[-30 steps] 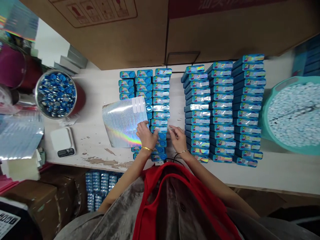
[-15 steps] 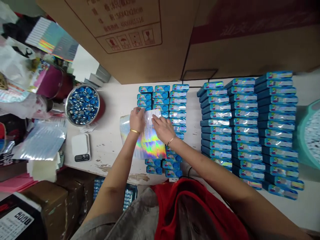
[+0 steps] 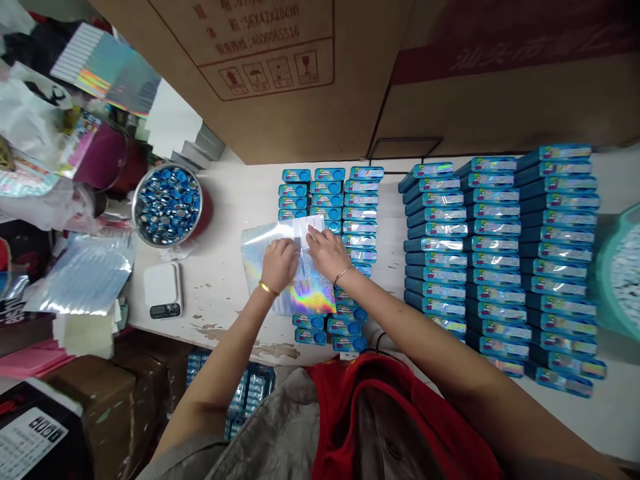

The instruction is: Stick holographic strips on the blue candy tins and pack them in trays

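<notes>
A shiny holographic sheet (image 3: 257, 247) with a whitish strip near its top lies over several blue cases (image 3: 326, 200). My left hand (image 3: 280, 263), its fingers curled in, is closed on the middle of the sheet. On the right, my right hand (image 3: 329, 253) grips the sheet near the whitish strip, index finger reaching forward. The two hands' fingertips are close together. Both thumbs are mostly hidden, and any small piece between the fingers is too small to make out.
Stacked blue cases with shiny labels (image 3: 495, 243) stand in columns at the right, beside a green basin (image 3: 603, 267). A metal pot (image 3: 200, 210) of small blue-and-silver pieces and a white scale (image 3: 163, 287) are at the left. Large cardboard boxes (image 3: 310, 127) block the back.
My left hand has moved down the sheet, away from its top edge. My right hand stays near the strip. The camera view has shifted slightly.
</notes>
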A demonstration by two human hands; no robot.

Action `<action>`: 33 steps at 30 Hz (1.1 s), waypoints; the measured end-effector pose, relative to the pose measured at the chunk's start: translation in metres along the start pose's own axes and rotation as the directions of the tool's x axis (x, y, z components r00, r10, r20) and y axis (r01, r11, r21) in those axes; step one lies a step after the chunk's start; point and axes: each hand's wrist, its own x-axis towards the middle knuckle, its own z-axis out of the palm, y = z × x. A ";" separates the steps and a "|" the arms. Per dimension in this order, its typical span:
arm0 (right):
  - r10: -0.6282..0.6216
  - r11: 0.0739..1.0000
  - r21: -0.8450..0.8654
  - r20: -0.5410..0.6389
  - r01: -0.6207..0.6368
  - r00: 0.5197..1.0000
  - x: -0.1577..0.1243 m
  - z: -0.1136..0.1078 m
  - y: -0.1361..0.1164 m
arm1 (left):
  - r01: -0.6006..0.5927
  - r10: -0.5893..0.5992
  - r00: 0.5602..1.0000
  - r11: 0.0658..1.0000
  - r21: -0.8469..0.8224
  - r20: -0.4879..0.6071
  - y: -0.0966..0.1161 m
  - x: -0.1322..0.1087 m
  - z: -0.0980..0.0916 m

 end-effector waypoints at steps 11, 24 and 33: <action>0.479 0.403 0.889 -0.002 -0.218 0.878 -0.146 -0.018 -0.007 | 0.400 -0.727 0.660 0.126 -0.908 0.191 0.140 -0.072 0.000; 0.560 0.676 0.660 -0.173 -0.327 0.810 -0.190 0.001 0.035 | 0.501 -0.552 0.833 0.779 -0.377 -0.033 0.148 -0.074 0.061; 0.648 0.623 0.658 -0.131 -0.423 0.750 -0.192 0.030 0.052 | 0.553 -0.554 0.833 0.830 -0.067 0.013 0.140 -0.068 0.071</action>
